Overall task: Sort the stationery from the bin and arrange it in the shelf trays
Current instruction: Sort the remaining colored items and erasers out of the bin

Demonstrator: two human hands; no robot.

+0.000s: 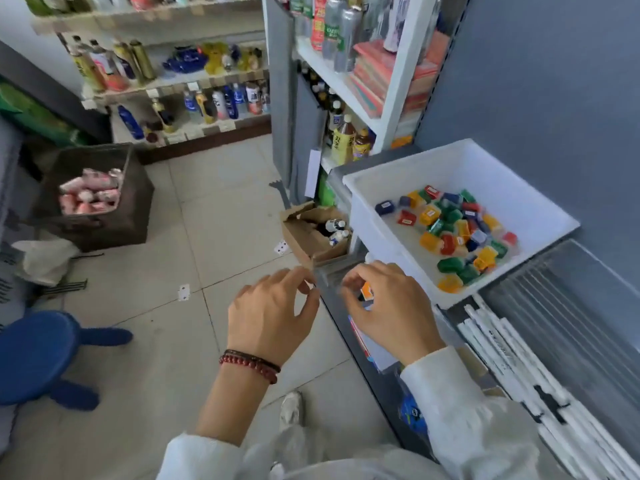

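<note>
Most sorting remained: near the stocked white plastic bin (450,161), our right hand (388,306) pinched one small orange piece (367,291); left hand (270,313) grip indeterminate.

bin (460,161) is coloured white | pieces (450,233) are coloured red, yellow, green, blue | held piece (367,290) is coloured orange | stool (34,355) is coloured blue

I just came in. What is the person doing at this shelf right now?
A person stands at a shop shelf and sorts small stationery. The right hand pinches a small orange item over the front of the shelf, just in front of the white bin, which holds many colourful small pieces. The left hand hovers beside it at the shelf edge with curled fingers; whether it holds anything cannot be told. Long white items lie in the shelf tray to the right.
</note>
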